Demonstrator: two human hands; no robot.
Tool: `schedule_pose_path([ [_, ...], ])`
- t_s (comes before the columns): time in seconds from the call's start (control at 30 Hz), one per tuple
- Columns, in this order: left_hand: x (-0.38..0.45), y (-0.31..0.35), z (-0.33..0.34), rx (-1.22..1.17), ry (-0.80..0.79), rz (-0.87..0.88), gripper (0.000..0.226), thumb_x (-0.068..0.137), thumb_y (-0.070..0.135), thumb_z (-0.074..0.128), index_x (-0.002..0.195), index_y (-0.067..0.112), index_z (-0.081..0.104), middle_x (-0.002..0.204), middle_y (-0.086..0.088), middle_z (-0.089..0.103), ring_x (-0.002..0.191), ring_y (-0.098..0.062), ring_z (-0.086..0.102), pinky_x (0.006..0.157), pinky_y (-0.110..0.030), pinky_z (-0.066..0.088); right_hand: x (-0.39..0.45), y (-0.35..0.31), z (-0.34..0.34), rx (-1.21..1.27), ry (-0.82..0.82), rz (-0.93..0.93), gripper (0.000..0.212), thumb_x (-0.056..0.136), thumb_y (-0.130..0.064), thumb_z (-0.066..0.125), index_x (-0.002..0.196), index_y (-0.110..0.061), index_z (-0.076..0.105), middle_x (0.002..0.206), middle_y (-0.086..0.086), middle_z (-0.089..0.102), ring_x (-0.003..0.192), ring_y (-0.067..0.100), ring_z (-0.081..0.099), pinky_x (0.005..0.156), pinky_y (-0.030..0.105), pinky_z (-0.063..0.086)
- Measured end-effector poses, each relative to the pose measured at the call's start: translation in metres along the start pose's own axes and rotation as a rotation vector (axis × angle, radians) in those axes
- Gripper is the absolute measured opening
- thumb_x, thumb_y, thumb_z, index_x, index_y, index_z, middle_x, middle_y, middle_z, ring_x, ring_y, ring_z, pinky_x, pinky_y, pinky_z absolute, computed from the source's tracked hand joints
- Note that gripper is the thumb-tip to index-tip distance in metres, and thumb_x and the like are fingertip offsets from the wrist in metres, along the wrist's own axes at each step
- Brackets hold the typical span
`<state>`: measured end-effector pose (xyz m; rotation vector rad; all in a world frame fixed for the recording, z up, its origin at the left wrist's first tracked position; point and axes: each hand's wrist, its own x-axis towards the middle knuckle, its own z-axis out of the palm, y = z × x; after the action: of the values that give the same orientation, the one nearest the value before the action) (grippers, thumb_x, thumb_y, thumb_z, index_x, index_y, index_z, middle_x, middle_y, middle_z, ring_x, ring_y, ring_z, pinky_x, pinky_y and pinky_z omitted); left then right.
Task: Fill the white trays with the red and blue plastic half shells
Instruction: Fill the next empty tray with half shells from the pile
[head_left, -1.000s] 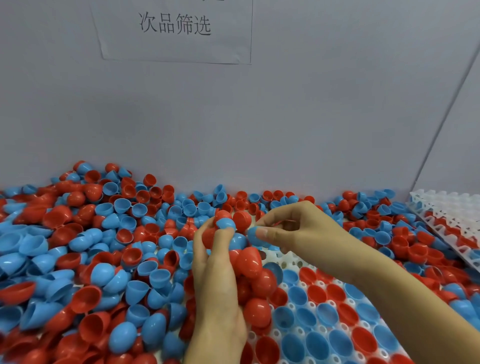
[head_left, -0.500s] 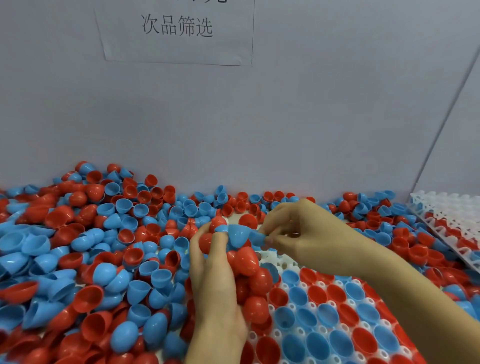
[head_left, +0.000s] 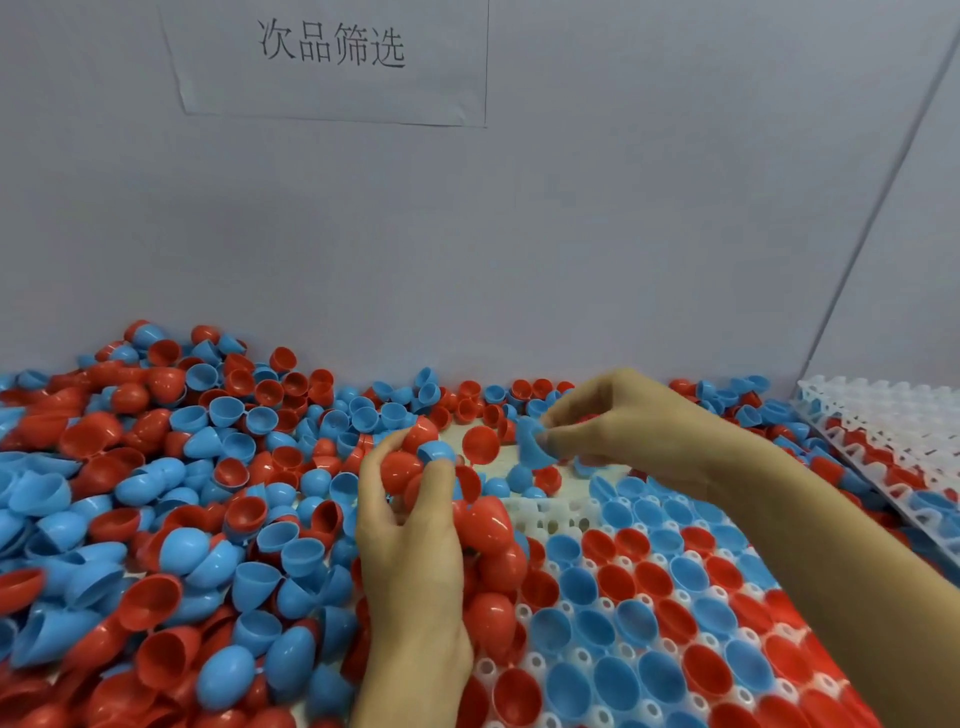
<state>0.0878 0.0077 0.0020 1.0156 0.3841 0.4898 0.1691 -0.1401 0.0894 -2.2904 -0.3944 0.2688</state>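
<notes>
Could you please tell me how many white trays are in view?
2: one white plastic tray under the hands, mostly filled; another white plastic tray at far right. Shells may hide others.

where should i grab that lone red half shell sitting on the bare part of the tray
Pinch the rim of the red half shell from above. It stands tilted on the white tray, its round face smooth, so only the thin edge offers a grip.

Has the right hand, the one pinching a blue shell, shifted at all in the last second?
Yes. The right hand with its blue half shell has drawn rightward, away from the left hand and toward the spare white tray.
</notes>
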Motion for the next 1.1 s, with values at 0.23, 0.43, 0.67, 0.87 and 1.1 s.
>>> schedule_pose_path([
  [0.23, -0.001, 0.008, -0.002, -0.195, -0.026, -0.220, 0.020, 0.089, 0.031, 0.066, 0.098, 0.048, 0.071, 0.075, 0.004, 0.075, 0.054, -0.014, 0.070, 0.047, -0.031, 0.053, 0.017, 0.062, 0.019, -0.658, 0.031, 0.060, 0.018, 0.088, -0.019, 0.073, 0.106, -0.021, 0.076, 0.119, -0.004, 0.069, 0.097, 0.010, 0.064, 0.088, 0.028, 0.057],
  [0.43, -0.001, 0.009, -0.002, -0.236, -0.029, -0.247, 0.020, 0.089, 0.033, 0.066, 0.104, 0.046, 0.071, 0.103, -0.005, 0.071, 0.057, -0.014, 0.070, 0.051, -0.033, 0.054, 0.014, 0.053, 0.020, -0.771, 0.046, -0.016, 0.025, 0.090, -0.015, 0.070, 0.113, -0.023, 0.075, 0.129, -0.003, 0.062, 0.111, 0.015, 0.060, 0.094, 0.028, 0.053],
  [0.67, -0.001, 0.006, 0.001, -0.193, -0.044, -0.156, 0.022, 0.091, 0.030, 0.066, 0.106, 0.046, 0.070, 0.094, -0.004, 0.077, 0.067, -0.018, 0.072, 0.052, -0.035, 0.056, -0.021, -0.006, 0.027, -0.247, 0.262, -0.496, 0.010, 0.090, -0.016, 0.068, 0.090, -0.026, 0.070, 0.069, -0.008, 0.064, 0.067, 0.010, 0.061, 0.062, 0.016, 0.050],
  [0.87, -0.005, 0.003, 0.004, -0.044, -0.121, 0.019, 0.028, 0.090, 0.025, 0.067, 0.103, 0.050, 0.069, 0.092, 0.011, 0.075, 0.088, -0.017, 0.075, 0.075, -0.044, 0.064, -0.016, -0.014, 0.049, -0.419, 0.232, -0.352, 0.012, 0.087, -0.029, 0.074, 0.092, -0.019, 0.077, 0.076, -0.009, 0.068, 0.069, 0.003, 0.061, 0.066, 0.013, 0.048],
  [1.1, 0.000, 0.006, -0.001, -0.146, -0.051, -0.101, 0.022, 0.086, 0.029, 0.067, 0.100, 0.045, 0.071, 0.107, -0.004, 0.073, 0.088, -0.028, 0.071, 0.066, -0.041, 0.058, 0.003, 0.007, 0.022, -0.438, 0.185, -0.177, 0.009, 0.089, -0.012, 0.068, 0.088, -0.016, 0.077, 0.075, -0.010, 0.069, 0.071, 0.006, 0.066, 0.060, 0.017, 0.052],
])
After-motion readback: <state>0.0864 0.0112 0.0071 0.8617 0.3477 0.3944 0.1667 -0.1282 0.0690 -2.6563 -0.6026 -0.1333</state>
